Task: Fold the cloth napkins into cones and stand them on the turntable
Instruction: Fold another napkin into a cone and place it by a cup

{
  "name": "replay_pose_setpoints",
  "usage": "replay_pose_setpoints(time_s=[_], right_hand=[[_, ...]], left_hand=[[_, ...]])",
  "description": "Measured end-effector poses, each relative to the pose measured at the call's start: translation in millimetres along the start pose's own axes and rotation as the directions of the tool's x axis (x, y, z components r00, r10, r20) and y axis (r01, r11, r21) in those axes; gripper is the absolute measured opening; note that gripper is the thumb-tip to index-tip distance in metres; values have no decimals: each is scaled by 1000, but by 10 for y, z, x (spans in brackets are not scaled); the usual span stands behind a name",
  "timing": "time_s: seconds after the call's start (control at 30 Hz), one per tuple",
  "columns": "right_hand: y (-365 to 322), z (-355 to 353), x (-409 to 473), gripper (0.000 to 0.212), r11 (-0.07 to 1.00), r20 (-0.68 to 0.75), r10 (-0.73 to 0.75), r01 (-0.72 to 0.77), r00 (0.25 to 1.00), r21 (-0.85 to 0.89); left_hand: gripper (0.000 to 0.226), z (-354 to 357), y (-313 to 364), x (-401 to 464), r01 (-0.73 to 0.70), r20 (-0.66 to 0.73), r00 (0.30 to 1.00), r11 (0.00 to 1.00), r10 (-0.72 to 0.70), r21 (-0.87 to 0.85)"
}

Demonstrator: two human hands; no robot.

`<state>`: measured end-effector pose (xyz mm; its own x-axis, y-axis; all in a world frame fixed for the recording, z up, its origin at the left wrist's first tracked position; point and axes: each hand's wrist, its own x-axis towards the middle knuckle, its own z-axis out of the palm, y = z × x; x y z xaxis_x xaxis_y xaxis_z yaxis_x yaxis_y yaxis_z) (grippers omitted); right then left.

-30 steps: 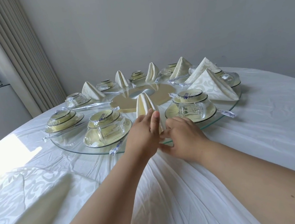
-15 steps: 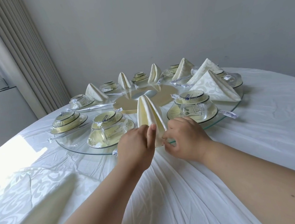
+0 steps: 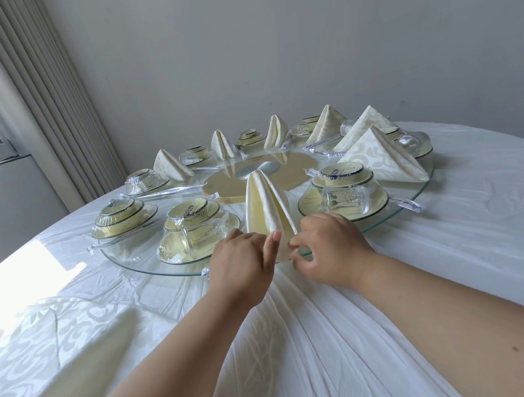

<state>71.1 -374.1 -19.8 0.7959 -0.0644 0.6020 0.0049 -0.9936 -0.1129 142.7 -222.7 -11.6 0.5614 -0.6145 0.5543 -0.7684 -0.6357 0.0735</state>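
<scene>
On glass turntable [image 3: 137, 264] rim | cream damask napkin cone [image 3: 266, 209] upright | both hands pinching its base: left [image 3: 242, 267], right [image 3: 328, 249]

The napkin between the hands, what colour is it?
Pale cream napkin, seen in the head view.

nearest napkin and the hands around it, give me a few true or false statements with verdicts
1. The nearest napkin stands upright on the glass turntable. True.
2. The left hand is flat on the tablecloth, away from the napkin. False: its fingers are at the napkin's base.
3. The right hand touches the napkin's base. True.
4. The napkin stands between two wrapped dish sets. True.
5. It is the only folded napkin on the turntable. False: others stand round the far side.
</scene>
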Motion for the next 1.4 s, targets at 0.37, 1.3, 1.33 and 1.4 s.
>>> replay_pose_setpoints(time_s=[0.37, 1.3, 1.33, 1.4], right_hand=[[-29, -56, 64, 54, 981, 86, 164, -153, 983, -120], [5, -55, 51, 44, 992, -75, 116, -119, 990, -38], [7, -87, 61, 45, 993, -88, 114, -116, 990, -18], [21, -141, 82, 44, 992, -110, 122, -122, 986, 4]], left_hand=[[81, 52, 166, 219, 103, -77, 993, 984, -92, 147], [76, -26, 199, 88, 55, -91, 995, 991, -44, 120], [75, -68, 183, 88, 73, -102, 993, 995, -66, 68], [72, -144, 139, 81, 113, -100, 988, 991, -119, -71]])
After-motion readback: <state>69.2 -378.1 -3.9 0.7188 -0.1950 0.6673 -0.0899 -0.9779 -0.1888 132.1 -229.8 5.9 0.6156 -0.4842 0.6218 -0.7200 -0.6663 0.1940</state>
